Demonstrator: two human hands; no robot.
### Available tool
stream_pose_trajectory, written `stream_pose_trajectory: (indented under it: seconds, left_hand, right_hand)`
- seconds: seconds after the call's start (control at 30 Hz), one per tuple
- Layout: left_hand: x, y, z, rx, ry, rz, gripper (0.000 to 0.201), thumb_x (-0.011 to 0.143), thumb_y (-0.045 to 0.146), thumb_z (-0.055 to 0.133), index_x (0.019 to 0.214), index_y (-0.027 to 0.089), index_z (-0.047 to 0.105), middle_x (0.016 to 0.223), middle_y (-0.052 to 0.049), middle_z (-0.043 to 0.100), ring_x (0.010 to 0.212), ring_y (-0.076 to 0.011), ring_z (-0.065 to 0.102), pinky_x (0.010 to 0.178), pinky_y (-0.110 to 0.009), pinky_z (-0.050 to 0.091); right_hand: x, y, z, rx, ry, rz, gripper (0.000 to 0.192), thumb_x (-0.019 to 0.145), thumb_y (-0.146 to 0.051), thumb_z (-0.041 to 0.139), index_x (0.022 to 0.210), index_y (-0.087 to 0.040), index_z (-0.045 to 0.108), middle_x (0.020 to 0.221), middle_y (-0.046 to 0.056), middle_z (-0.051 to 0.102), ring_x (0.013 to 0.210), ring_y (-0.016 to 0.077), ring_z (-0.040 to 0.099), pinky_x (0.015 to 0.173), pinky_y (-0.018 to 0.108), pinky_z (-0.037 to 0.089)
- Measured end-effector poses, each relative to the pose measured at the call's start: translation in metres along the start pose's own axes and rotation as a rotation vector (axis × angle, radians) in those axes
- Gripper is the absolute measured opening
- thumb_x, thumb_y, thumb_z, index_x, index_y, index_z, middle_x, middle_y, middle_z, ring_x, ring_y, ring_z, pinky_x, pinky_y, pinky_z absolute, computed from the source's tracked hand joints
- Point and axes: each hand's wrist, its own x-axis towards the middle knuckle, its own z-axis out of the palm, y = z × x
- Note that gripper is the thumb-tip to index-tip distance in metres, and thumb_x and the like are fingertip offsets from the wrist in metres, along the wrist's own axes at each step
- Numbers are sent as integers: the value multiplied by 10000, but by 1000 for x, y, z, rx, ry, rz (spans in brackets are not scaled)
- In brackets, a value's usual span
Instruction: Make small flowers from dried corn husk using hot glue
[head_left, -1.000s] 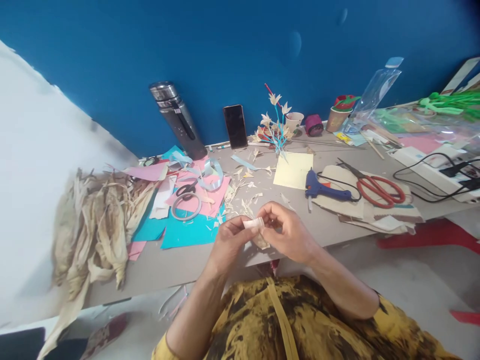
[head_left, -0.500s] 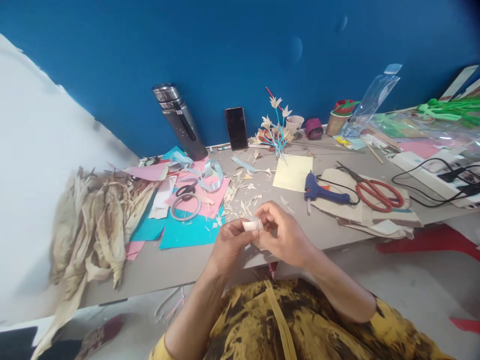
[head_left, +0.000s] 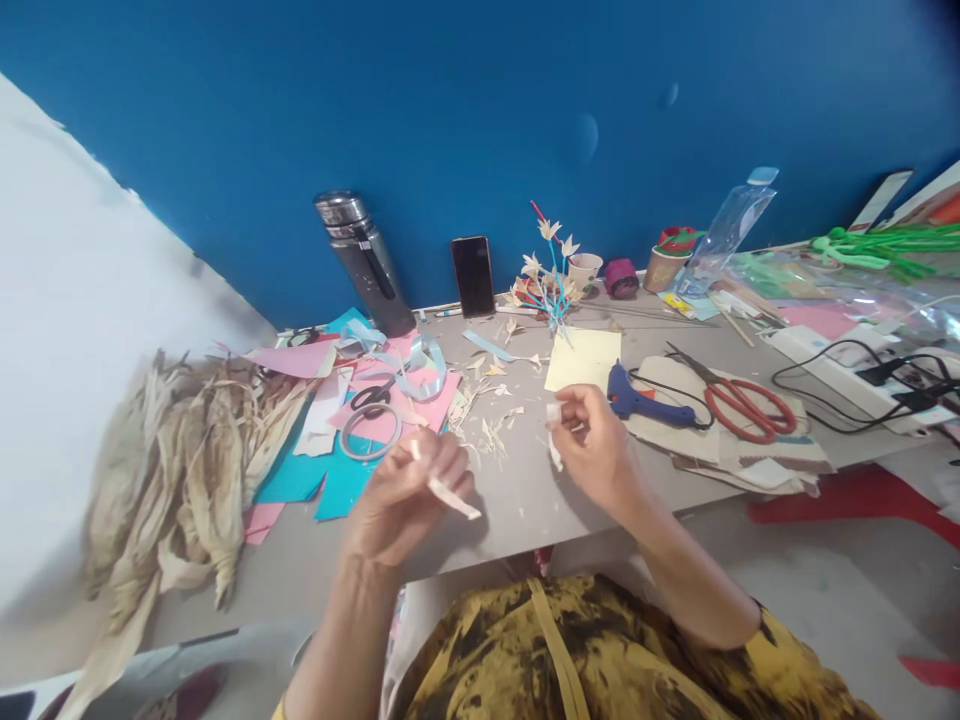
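Note:
My left hand [head_left: 409,495] is closed on a narrow cream husk strip [head_left: 454,499], whose end sticks out toward the right. My right hand [head_left: 596,445] pinches another pale husk piece [head_left: 553,414] between thumb and fingertips, and a bit of it hangs below the fingers. The two hands are apart above the table's front part. Between and beyond them lie pale husk scraps [head_left: 491,432]. Dried corn husks [head_left: 187,470] are heaped at the left. Behind my right hand is a yellow paper square [head_left: 585,358].
A blue glue gun [head_left: 649,402] and orange-handled scissors [head_left: 750,405] lie at the right, near a power strip [head_left: 825,370]. A tape roll [head_left: 371,432] rests on coloured paper. Along the blue wall stand a flask [head_left: 367,265], a phone [head_left: 473,277], husk flowers [head_left: 551,270] and a plastic bottle [head_left: 727,230].
My hands were together on one pale piece; now they have parted, left hand to the left and right hand to the right, each with a pale piece. The view has shifted slightly.

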Motion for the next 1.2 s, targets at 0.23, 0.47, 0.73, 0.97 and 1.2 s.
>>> stream_pose_trajectory:
  seconds: [0.23,0.47,0.73,0.97,1.2]
  left_hand:
    - [30,23,-9,958,382,63,252,691,316,787,880,191,677,777,-27,624,737,-205,587,705,-346,471]
    - [27,-29,20,839,292,26,274,769,387,725,940,179,676,930,-60,677,769,-194,615,705,-325,493]
    - [23,-54,28,562,271,2,227,764,345,775,741,157,651,710,-13,632,684,-131,545,665,-248,431]
    - [22,-45,21,615,167,-35,154,754,243,728,666,156,636,657,-8,643,653,-124,550,644,-236,417]
    - [15,-32,7,633,-31,-189,218,710,296,786,673,147,632,613,-10,628,582,-117,520,594,-246,406]
  right_hand:
    - [17,-9,-10,416,-190,171,383,792,-384,719,1099,-195,590,729,-36,636,557,125,594,551,262,507]
    - [3,-10,15,630,-131,242,358,779,-364,793,1061,-206,640,780,-13,673,653,117,597,605,229,505]
    - [-15,-12,17,756,-131,314,364,768,-381,832,1035,-206,658,829,12,670,684,120,592,621,234,485]
    - [-12,-12,13,897,-357,396,487,698,-360,900,1101,-201,678,794,-20,613,656,91,558,576,203,430]
    - [-11,-15,9,975,-626,442,303,682,-289,913,878,-158,723,715,-17,635,598,82,563,583,212,467]
